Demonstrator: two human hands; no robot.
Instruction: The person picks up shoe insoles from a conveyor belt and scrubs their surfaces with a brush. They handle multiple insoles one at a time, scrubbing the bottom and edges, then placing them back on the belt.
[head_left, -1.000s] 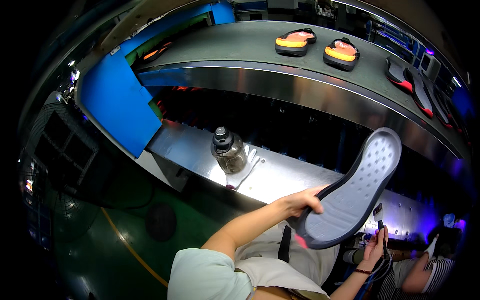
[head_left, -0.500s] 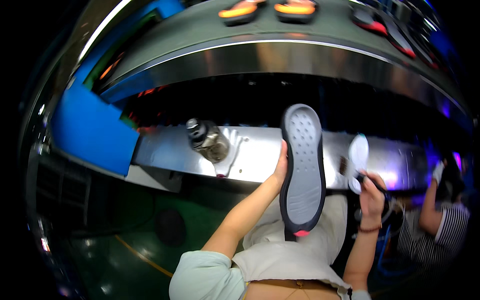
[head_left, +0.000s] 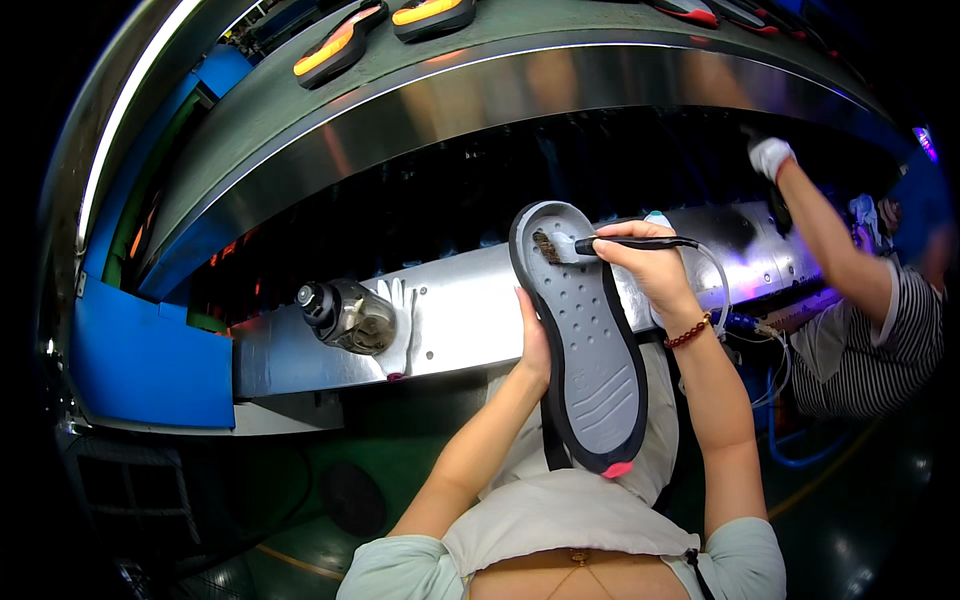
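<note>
A grey shoe sole [head_left: 597,360] with a black rim and a pink tip at its near end tilts in front of me. My left hand [head_left: 535,335] grips its left edge; the fingers behind it are hidden. In my right hand [head_left: 648,265] is a black-handled brush [head_left: 550,247] with a thin tube running from its back end. Its dark bristles touch the dimpled surface at the sole's far end. Partly hidden behind my right hand, a white object [head_left: 655,218] lies on the metal ledge.
On the metal ledge [head_left: 470,313] stand a dark bottle [head_left: 348,317] and a white glove [head_left: 398,330]. Orange-and-black soles [head_left: 342,46] rest on the green belt [head_left: 245,125] beyond. A co-worker's gloved hand [head_left: 770,157] reaches in from the right, beside a blue hose [head_left: 790,460].
The brush has moved up and left from beside the sole onto its far end. The sole now leans leftward at the top. A co-worker's arm has stretched toward the belt.
</note>
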